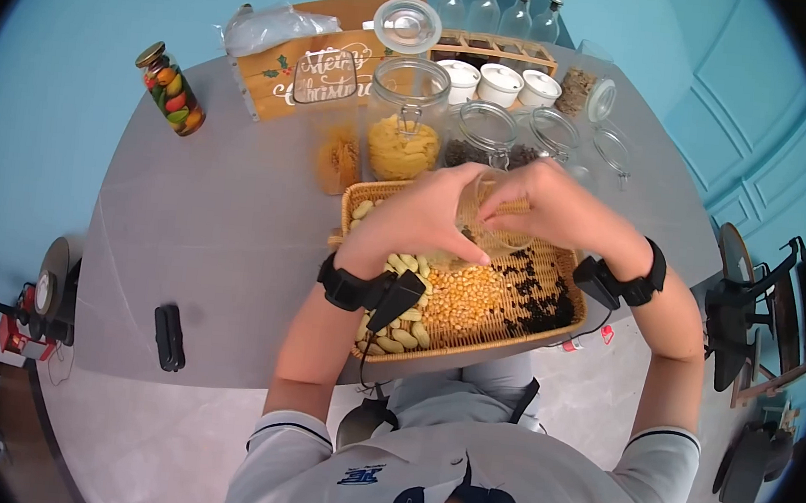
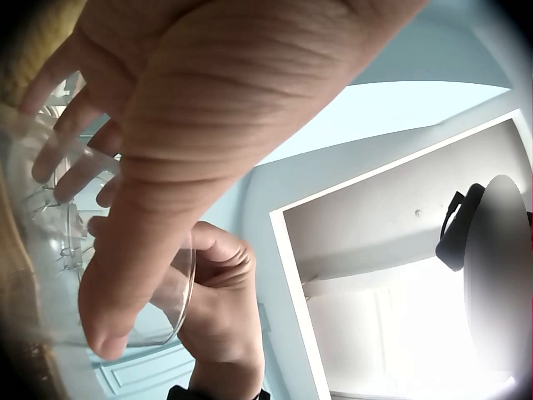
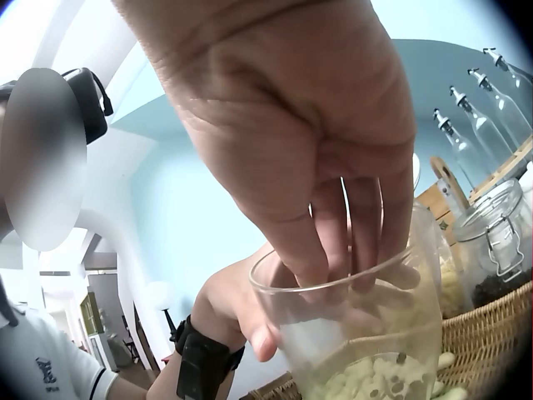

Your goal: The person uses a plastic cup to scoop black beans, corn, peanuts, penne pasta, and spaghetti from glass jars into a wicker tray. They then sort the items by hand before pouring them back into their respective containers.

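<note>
Head view: one clear glass point(image 1: 511, 239), location above the wicker basket point(image 1: 456, 352) on the bench point(image 1: 221, 255). Left hand point(image 1: 406, 218), clamped round its side, presumably for steadying; right hand point(image 1: 561, 203), fingertips drawn together at the mouth, which is apparently left free for access. Peanuts point(image 1: 405, 336), corn kernels point(image 1: 461, 300) and black beans point(image 1: 543, 312) are set in adjoining areas, perhaps for separate reach. The far side of the basket is partly covered by the hands.

Left wrist view: glass rim, seen beyond the left thumb; much of the wall is masked, the remainder blurred.

Right wrist view: right fingers, lowered inside the rim; whether anything is pinched cannot be told. Glass base, cut off; pale pieces, seen in or through the glass, uncertain which.
</note>
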{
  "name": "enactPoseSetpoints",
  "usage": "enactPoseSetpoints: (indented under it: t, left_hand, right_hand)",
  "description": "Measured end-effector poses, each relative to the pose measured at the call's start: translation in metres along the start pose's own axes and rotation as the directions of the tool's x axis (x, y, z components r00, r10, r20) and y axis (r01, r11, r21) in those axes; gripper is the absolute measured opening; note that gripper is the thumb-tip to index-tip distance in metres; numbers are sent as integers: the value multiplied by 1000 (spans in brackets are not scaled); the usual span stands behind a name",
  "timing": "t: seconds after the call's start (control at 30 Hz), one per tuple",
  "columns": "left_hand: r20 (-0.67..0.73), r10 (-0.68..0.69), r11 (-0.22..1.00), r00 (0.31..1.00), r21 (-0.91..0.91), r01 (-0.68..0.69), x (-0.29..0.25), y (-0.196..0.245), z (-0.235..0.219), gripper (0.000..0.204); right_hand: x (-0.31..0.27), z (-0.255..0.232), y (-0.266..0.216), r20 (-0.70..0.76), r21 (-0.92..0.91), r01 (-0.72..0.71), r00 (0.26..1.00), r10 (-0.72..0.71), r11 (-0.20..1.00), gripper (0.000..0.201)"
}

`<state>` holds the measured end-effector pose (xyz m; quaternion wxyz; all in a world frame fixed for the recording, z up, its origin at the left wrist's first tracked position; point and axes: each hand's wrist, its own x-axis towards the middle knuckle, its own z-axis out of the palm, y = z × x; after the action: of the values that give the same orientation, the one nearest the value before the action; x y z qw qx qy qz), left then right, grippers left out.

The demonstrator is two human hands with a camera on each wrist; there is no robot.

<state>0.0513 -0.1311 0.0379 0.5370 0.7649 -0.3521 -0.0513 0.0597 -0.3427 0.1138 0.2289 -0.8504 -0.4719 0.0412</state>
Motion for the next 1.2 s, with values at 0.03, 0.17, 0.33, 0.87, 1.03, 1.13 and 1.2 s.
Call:
enactPoseSetpoints:
  t: [0.03,0.17,0.33,0.87,1.03,1.13,1.2]
  left_hand:
    - [2,6,1000,1000,-17,-6,1,1,-2,94]
    - [-82,-20,994,996,104,28,-2,-5,6,98]
    - [-97,-16,995,995,94,26,2,-14,0,99]
    - [-92,-126,982,988,129,138,1,13,4,97]
    - [-98,-95,981,991,161,110,0,11,3,90]
    - [-91,-63,987,994,140,76,0,9,1,89]
    - [-92,-70,986,993,144,83,0,12,-1,90]
  right_hand:
    - [-3,-4,-1,-24,-12,23,999,-24,1000,12]
    - [-39,-25,18,-197,246,-148,960,199,958,14]
    - [-108,9,78,-4,266,-321,942,334,909,19]
    - [-126,67,72,393,-107,33,919,12,994,25]
    - [-131,68,72,374,-275,128,927,-16,953,19]
    - [-127,66,71,393,-253,120,919,-11,960,14]
    - [-126,65,73,385,-244,108,923,-6,964,13]
